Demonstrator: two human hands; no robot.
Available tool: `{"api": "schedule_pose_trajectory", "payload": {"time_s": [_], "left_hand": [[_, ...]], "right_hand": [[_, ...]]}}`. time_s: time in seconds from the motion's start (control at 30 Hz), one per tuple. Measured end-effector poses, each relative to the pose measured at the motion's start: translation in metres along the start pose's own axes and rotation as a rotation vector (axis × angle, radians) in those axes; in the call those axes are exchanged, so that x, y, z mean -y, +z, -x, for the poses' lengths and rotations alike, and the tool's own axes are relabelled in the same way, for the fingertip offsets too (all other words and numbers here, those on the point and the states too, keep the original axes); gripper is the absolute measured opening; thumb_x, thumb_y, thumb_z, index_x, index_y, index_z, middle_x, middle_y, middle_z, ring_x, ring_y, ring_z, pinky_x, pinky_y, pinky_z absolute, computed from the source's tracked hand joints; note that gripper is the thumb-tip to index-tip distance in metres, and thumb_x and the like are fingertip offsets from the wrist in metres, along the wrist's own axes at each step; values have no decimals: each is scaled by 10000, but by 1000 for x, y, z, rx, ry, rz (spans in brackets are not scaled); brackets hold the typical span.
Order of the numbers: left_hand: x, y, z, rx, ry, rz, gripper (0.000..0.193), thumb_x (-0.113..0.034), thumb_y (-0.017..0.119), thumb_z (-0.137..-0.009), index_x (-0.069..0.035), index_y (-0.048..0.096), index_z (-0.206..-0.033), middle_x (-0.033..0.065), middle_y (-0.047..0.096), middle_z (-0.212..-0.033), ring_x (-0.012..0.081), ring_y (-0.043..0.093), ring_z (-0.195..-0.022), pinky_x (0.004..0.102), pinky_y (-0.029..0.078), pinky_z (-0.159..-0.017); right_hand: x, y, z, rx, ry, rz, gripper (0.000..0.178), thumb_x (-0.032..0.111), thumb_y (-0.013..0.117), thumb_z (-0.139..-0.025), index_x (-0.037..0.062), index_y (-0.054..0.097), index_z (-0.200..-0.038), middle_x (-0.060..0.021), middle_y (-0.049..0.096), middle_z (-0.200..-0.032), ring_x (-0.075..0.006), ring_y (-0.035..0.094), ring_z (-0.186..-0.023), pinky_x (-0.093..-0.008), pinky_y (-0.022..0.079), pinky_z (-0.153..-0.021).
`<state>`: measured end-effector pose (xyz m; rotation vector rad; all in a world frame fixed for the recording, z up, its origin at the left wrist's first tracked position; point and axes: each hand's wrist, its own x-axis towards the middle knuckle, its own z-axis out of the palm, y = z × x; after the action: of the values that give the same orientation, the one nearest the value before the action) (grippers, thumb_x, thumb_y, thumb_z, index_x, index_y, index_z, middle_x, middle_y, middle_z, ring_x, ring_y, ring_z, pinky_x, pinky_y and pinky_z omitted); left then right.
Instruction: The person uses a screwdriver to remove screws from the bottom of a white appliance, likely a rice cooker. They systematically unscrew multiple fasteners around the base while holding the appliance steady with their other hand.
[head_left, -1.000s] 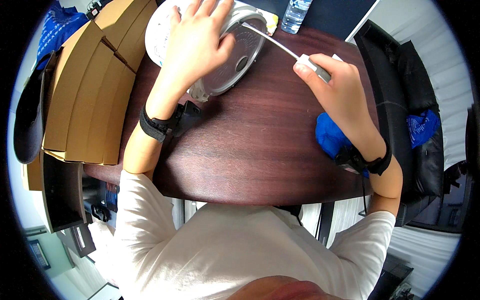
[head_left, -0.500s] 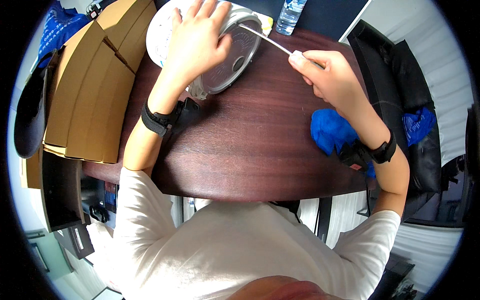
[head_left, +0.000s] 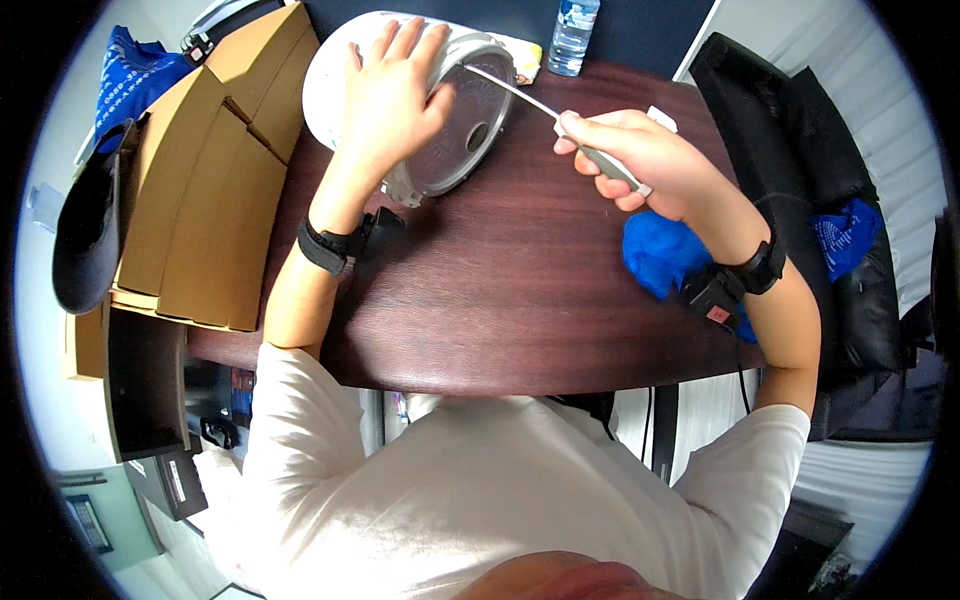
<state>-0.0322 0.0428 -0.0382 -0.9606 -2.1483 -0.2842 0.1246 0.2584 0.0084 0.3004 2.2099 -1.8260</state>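
A white rounded appliance lies tipped on its side at the far left of the table, its round grey, see-through-looking face turned toward the right. My left hand rests flat on its white body, fingers spread. My right hand is closed round the grey and white handle of a screwdriver. The long metal shaft points left, and its tip meets the upper rim of the round face. Whether the tip sits in a screw is too small to tell.
Brown cardboard boxes stand along the left. A water bottle is at the back, near a yellow-white packet. A blue cloth bundle lies under my right wrist, and a small white piece behind that hand. A black sofa is at right.
My right hand has shifted slightly left and turned, so more of the screwdriver's handle shows. The tip stays at the appliance's rim. The whole view has shifted a little.
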Motion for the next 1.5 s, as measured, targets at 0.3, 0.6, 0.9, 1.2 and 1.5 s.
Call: {"api": "schedule_pose_trajectory", "payload": {"time_s": [0.3,0.6,0.9,1.2,1.5], "left_hand": [[9,-17,19,-7,15,112,602,-344,650,-829,-127,491,-1368,165,456,-1431,367,369,-1369,635,220,-1084],[-1,-35,34,-41,-154,207,462,-320,650,-892,-37,544,-1241,178,495,-1379,373,416,-1329,546,262,-1098],[3,-35,60,-91,-172,227,451,-247,613,-933,-29,500,-1312,188,446,-1439,376,338,-1396,552,200,-1131],[27,-26,45,-15,-67,366,407,-186,542,-956,-8,487,-1318,187,445,-1444,357,331,-1403,459,245,-1150],[28,-61,51,85,-185,264,637,-326,707,-836,-5,435,-1314,200,477,-1365,364,494,-1249,453,402,-1038]], "right_hand": [[1,-24,10,-31,-271,-114,401,396,485,-1009,12,602,-1020,22,515,-693,-9,404,-454,-163,280,-364],[33,-34,-7,137,-676,-437,451,411,540,-981,-23,575,-1100,-11,528,-741,-36,424,-494,-178,286,-389],[21,-60,-37,-124,-744,-150,457,429,560,-966,-14,613,-1064,13,525,-721,-17,429,-489,-166,286,-398],[17,-69,-45,-97,-690,221,459,464,556,-953,19,655,-1013,35,510,-688,-7,409,-471,-162,280,-404],[13,-72,-50,-97,-645,334,465,492,550,-948,40,657,-982,45,511,-670,4,429,-463,-153,290,-387]]}}
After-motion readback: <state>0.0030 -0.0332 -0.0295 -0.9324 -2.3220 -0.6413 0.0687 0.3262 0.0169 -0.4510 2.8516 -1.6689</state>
